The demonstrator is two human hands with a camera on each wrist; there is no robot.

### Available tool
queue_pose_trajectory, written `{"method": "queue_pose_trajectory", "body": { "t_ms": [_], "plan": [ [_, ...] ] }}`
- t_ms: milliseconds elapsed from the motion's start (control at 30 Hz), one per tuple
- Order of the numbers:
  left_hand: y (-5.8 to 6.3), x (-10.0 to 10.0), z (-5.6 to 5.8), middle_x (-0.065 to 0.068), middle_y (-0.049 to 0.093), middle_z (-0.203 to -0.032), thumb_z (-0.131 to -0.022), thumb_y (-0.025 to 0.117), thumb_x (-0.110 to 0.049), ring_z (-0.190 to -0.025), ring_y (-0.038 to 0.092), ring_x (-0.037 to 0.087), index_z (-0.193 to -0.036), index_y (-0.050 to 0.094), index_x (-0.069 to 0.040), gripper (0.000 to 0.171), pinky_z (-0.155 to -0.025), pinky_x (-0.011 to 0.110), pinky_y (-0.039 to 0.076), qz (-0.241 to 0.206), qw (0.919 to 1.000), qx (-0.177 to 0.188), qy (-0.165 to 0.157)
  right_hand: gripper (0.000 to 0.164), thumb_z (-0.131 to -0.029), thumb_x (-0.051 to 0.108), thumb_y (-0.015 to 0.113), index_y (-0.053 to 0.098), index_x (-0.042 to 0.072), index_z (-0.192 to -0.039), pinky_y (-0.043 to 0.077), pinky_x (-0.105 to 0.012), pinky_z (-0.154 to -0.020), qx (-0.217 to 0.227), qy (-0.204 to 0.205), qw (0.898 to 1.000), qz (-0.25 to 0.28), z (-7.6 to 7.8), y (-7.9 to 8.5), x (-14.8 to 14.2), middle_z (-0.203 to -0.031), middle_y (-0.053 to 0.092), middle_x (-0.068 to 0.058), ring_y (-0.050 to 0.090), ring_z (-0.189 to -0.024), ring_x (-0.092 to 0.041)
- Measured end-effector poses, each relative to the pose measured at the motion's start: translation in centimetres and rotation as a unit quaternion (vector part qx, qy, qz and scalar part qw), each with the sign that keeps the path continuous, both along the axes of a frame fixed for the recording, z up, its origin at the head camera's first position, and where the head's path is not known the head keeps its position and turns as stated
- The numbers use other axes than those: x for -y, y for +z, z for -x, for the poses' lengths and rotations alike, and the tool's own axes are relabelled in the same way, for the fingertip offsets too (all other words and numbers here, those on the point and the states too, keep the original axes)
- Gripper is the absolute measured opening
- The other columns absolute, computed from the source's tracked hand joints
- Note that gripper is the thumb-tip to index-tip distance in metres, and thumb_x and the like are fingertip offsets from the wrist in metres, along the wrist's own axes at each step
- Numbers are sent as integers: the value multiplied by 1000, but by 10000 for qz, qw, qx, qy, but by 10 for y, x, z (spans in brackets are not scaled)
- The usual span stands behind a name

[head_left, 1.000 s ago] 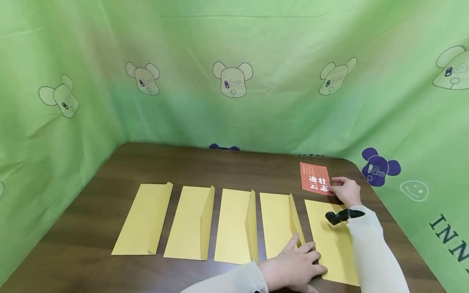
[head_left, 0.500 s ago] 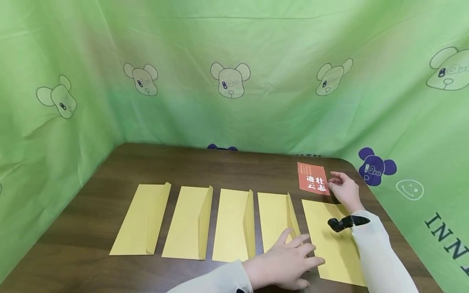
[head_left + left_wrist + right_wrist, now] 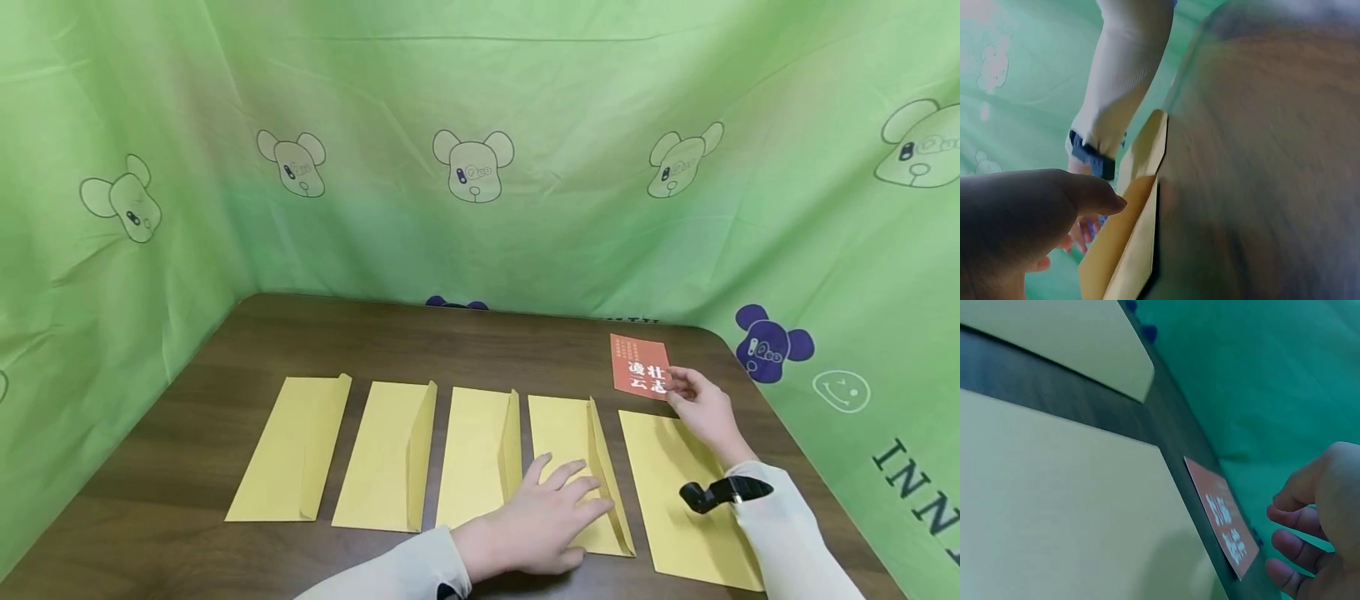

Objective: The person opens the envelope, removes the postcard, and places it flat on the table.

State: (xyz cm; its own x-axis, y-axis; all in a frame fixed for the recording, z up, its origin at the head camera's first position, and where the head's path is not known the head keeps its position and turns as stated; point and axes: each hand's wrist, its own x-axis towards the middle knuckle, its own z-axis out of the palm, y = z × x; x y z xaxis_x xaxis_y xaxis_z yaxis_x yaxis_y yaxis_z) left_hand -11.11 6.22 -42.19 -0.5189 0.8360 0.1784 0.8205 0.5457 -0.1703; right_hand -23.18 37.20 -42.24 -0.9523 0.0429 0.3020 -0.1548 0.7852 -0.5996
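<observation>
Over the fourth yellow envelope (image 3: 558, 425) from the left, my left hand (image 3: 536, 517) has its fingers spread; I cannot tell from the head view whether they touch the paper. That envelope's flap stands partly raised along its right side. A red card (image 3: 637, 367) with white characters lies on the table beyond the far end of the rightmost yellow envelope (image 3: 675, 500). My right hand (image 3: 705, 412) is at the card's near right corner with loosely bent fingers. In the right wrist view, the fingers (image 3: 1297, 550) appear apart from the card (image 3: 1222, 515).
Three more yellow envelopes lie in the row to the left: the first (image 3: 288, 450), second (image 3: 386, 454) and third (image 3: 480, 454). Their flaps are on the right sides. Green patterned cloth (image 3: 555, 242) hangs around the brown table (image 3: 450, 342).
My left hand has moved left, from the gap beside the rightmost envelope onto the fourth one. My right hand has drawn back from the card, then come in again at its corner.
</observation>
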Motion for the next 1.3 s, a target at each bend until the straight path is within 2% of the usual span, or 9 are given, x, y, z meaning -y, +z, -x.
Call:
{"method": "queue_pose_trajectory", "body": {
  "t_ms": [100, 333, 433, 633, 900, 1100, 1300],
  "plan": [
    [-4, 7, 4, -6, 47, -144, -87, 66, -51, -140, 34, 21, -143, 49, -30, 61, -107, 50, 33, -40, 9999, 26, 120, 38, -91, -1, 60, 56, -12, -128, 42, -10, -68, 1, 154, 9998, 87, -8, 3, 6, -101, 67, -23, 51, -79, 6],
    [-13, 19, 12, -1, 48, -142, -88, 65, -50, -139, 37, 24, -141, 51, -26, 59, -108, 52, 33, -157, 9988, 84, 458, 37, -90, -2, 65, 58, -10, -126, 44, -11, -71, 4, 404, 9990, 206, -23, 0, 24, -97, 68, -19, 54, -78, 5],
    [-15, 23, 13, 0, 49, -143, -89, 63, -51, -138, 38, 25, -140, 52, -27, 57, -107, 52, 33, -180, 9980, 134, 590, 37, -90, -3, 65, 58, -10, -126, 46, -16, -72, 76, 600, 9978, 273, -28, -4, 34, -97, 69, -18, 57, -80, -1],
    [-18, 27, 15, 0, 50, -143, -92, 59, -54, -139, 38, 26, -141, 54, -28, 55, -108, 54, 31, -104, 9963, 420, 742, 38, -90, -2, 65, 58, -8, -127, 49, -27, -74, 256, 944, 9947, 304, -40, -10, 53, -101, 68, -17, 62, -86, -20],
    [-18, 27, 16, -5, 58, -134, -91, 57, -61, -138, 39, 23, -130, 63, -29, 50, -109, 54, 30, 178, 9944, 530, 897, 38, -94, 3, 64, 56, -5, -130, 50, -29, -71, 428, 1149, 9922, 224, -59, -12, 73, -107, 67, -16, 61, -89, -22],
    [-14, 26, 17, -5, 58, -134, -90, 59, -61, -139, 38, 22, -129, 65, -30, 50, -110, 55, 28, 223, 9920, 786, 965, 40, -95, 9, 66, 55, -4, -131, 49, -30, -69, 542, 1197, 9911, 198, -72, -9, 86, -109, 65, -15, 59, -88, -22],
    [-11, 26, 18, -7, 58, -134, -89, 60, -63, -139, 37, 23, -128, 66, -32, 51, -110, 55, 27, 322, 9902, 899, 1019, 43, -92, 13, 70, 57, -2, -130, 52, -37, -73, 354, 1415, 9891, -199, -80, -13, 94, -113, 61, -13, 60, -93, -24]
  ]
}}
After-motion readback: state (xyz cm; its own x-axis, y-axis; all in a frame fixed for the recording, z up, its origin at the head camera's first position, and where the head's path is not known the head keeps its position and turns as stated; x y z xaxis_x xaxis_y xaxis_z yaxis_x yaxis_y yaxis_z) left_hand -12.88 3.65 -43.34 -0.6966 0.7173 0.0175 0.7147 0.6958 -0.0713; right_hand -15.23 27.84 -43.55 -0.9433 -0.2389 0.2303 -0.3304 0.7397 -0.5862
